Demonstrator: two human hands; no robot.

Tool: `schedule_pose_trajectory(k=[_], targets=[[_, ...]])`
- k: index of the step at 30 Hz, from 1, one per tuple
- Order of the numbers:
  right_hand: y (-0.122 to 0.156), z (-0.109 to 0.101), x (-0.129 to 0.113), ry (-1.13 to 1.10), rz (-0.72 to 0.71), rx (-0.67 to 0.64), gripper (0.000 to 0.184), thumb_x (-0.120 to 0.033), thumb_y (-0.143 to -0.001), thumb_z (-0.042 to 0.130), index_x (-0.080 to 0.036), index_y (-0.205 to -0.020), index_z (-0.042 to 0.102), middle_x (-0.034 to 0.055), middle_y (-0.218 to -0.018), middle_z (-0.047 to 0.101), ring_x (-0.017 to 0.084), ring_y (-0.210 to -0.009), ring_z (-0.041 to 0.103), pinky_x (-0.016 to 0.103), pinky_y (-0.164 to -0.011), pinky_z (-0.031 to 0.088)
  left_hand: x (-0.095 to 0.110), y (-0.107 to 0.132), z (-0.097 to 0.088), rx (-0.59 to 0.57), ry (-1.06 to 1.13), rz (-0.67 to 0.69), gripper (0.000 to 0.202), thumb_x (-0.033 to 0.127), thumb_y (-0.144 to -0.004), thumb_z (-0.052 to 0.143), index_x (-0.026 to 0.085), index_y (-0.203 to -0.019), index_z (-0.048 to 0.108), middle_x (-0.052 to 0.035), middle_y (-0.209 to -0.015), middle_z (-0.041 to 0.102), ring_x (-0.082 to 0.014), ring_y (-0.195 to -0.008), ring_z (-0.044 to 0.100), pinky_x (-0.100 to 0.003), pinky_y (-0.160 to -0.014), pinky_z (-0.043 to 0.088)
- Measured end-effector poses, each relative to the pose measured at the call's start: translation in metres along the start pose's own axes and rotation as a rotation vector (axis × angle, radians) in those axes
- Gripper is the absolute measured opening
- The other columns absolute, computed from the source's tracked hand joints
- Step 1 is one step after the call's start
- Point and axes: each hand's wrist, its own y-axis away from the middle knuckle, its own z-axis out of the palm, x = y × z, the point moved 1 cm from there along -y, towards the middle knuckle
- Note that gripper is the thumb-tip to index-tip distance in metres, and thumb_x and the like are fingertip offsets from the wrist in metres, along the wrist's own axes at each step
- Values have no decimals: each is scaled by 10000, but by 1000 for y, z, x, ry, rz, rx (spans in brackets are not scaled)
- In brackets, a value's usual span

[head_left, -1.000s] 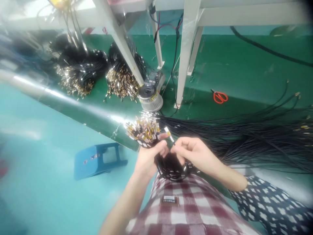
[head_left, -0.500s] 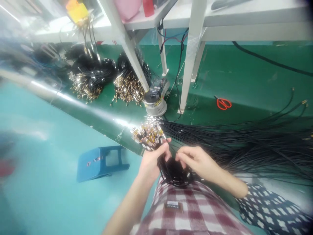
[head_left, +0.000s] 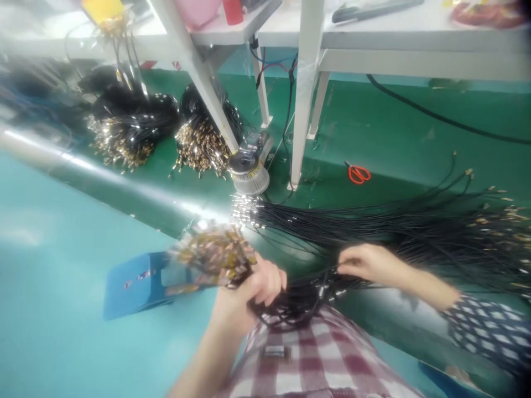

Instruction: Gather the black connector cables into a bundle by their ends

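My left hand [head_left: 259, 284] is wrapped round a bundle of black cables [head_left: 286, 304], whose brass and silver connector ends [head_left: 213, 249] fan out to the left, blurred by motion. The looped part of that bundle lies over my checked apron [head_left: 307, 359]. To the right, my right hand [head_left: 367, 262] is closed in a pinch at black cable strands running from the bundle; how many it grips is hidden. Just beyond both hands, a long spread of loose black cables [head_left: 323, 221] lies on the green surface, with silver ends at its left.
A grey round device [head_left: 250, 174] stands by the white table leg [head_left: 305, 110]. Orange-handled scissors [head_left: 358, 174] lie behind the loose cables. Two piles of coiled cables [head_left: 203, 141] sit at the back left. A blue stool [head_left: 135, 284] stands on the floor at left.
My left hand has moved left and slightly down with the cable bundle. My right hand has drawn away to the right, widening the space between the hands. The whole view has shifted.
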Motion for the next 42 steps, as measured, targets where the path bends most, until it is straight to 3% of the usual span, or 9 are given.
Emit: schedule_pose_trajectory(k=[4,7,9,15,19,24,29,34,42], targets=[[23,-40,31,2,118,-109,189,-395,-740,661,-229,-652,677,-1,-626,655,156,-564,552,254,-513,328,15,12,6,-38,6,99,514,378,-658,755,179,-426,341,60,-330,262,-79,-334,309,-281,-458,265],[5,-57,27,-136,21,-294,249,-325,-676,713,-226,-904,723,29,-826,710,156,-586,568,250,-503,383,-3,9,-23,280,14,83,423,270,-726,692,175,-466,372,63,-388,286,-71,-380,296,-276,-500,271],[-27,-55,3,-146,-82,-235,343,-325,-696,703,-217,-1022,701,56,-970,711,175,-674,611,258,-574,443,-21,5,-41,408,29,20,418,269,-758,656,173,-470,368,62,-401,290,-71,-392,292,-277,-516,278],[-146,36,-105,94,-6,-71,288,-393,-746,702,-114,-819,697,193,-929,700,319,-894,645,373,-760,459,-37,5,-50,415,68,28,402,294,-752,664,171,-503,372,62,-406,316,-77,-407,317,-273,-530,280],[-173,86,-126,41,-16,-94,176,-256,-814,643,-80,-821,639,250,-1003,667,311,-938,642,367,-781,456,-36,6,-53,441,108,7,419,322,-740,679,173,-515,359,67,-402,316,-74,-407,316,-272,-534,284],[-139,63,-97,-223,-144,-229,169,-302,-930,467,-159,-854,514,48,-776,690,107,-609,605,224,-589,465,-38,3,-62,472,181,10,347,292,-747,677,175,-573,400,71,-420,347,-73,-417,326,-270,-545,299],[-75,23,-74,-809,-287,-234,308,-472,-884,519,-188,-826,416,15,-747,601,83,-568,474,227,-555,423,-31,-10,-58,488,156,-13,213,265,-718,704,145,-860,597,84,-421,375,-67,-415,334,-250,-531,287],[-40,20,-77,-727,-269,-176,263,-432,-911,492,-184,-829,464,28,-792,591,120,-684,493,254,-634,418,-18,-27,-41,405,98,-49,357,223,-698,718,130,-1022,600,75,-450,408,-69,-435,366,-246,-530,296],[-40,22,-80,-591,-337,-171,218,-378,-909,502,-179,-818,505,9,-747,602,120,-652,503,238,-607,392,-14,-36,-27,373,65,-58,190,202,-691,726,120,-794,590,69,-448,381,-56,-427,352,-235,-515,305]])
